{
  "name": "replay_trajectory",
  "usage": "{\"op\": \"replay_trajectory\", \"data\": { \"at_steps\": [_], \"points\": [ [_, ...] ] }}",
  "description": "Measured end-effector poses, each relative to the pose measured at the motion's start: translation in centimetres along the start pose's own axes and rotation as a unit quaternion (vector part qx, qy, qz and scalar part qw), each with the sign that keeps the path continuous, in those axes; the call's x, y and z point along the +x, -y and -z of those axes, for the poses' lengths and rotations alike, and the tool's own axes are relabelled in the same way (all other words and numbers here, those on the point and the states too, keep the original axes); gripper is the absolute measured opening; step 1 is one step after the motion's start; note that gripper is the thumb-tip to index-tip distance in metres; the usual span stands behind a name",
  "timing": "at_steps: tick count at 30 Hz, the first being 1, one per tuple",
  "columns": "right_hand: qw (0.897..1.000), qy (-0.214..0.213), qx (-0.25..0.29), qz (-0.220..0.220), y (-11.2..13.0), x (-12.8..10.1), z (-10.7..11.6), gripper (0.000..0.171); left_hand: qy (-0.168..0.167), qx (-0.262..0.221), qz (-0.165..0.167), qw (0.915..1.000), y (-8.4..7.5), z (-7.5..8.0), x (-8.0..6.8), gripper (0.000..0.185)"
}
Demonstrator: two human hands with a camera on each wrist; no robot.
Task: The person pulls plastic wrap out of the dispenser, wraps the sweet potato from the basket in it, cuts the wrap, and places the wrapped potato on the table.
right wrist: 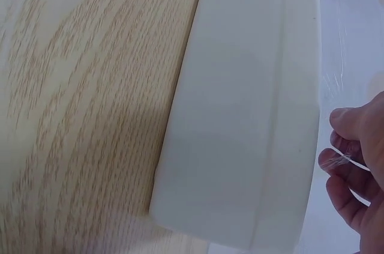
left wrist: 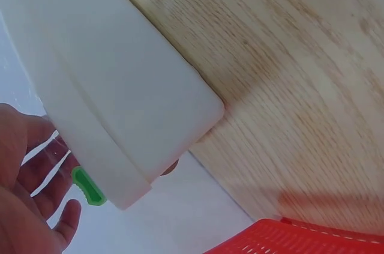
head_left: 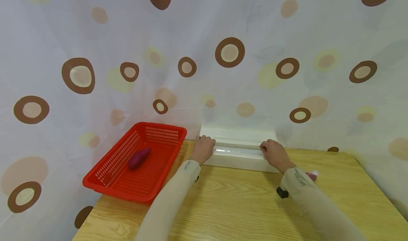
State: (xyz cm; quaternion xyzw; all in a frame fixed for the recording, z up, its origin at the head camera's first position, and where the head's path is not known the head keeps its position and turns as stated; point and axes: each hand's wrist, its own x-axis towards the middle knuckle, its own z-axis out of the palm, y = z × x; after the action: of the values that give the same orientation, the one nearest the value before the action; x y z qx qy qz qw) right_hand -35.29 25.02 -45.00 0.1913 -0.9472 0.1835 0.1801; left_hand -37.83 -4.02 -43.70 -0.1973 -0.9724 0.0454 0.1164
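On the wooden worktop, the left hand and right hand rest on the two ends of a white dispenser box by the curtain; a red basket to the left holds a purple sweet potato

left arm: reaching forward in a pale sleeve
left hand: fingers curling, pinching
right arm: stretching forward in a pale sleeve
right hand: fingers curling, pinching
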Motion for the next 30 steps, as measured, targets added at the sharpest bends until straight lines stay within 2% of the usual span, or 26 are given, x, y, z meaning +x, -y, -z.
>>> {"op": "replay_trajectory", "data": {
  "at_steps": [4,13,20,30],
  "points": [
    [1.0,0.003,0.002,-0.007,-0.2,-0.2,0.1,0.012,-0.006,-0.022,0.007,0.9997,-0.1,0.3,-0.2,0.009],
    [1.0,0.007,-0.007,-0.02,0.3,0.1,0.9,0.013,-0.038,-0.034,0.014,0.9986,0.1,0.3,0.3,0.012],
    [1.0,-0.001,0.006,-0.017,0.9,0.5,1.9,0.014,-0.046,-0.038,0.02,0.998,0.3,1.1,0.5,0.013],
    [1.0,-0.021,0.015,-0.012,1.3,0.8,2.9,0.017,-0.086,-0.07,0.029,0.9934,0.7,2.3,0.6,0.016]
  ]
}}
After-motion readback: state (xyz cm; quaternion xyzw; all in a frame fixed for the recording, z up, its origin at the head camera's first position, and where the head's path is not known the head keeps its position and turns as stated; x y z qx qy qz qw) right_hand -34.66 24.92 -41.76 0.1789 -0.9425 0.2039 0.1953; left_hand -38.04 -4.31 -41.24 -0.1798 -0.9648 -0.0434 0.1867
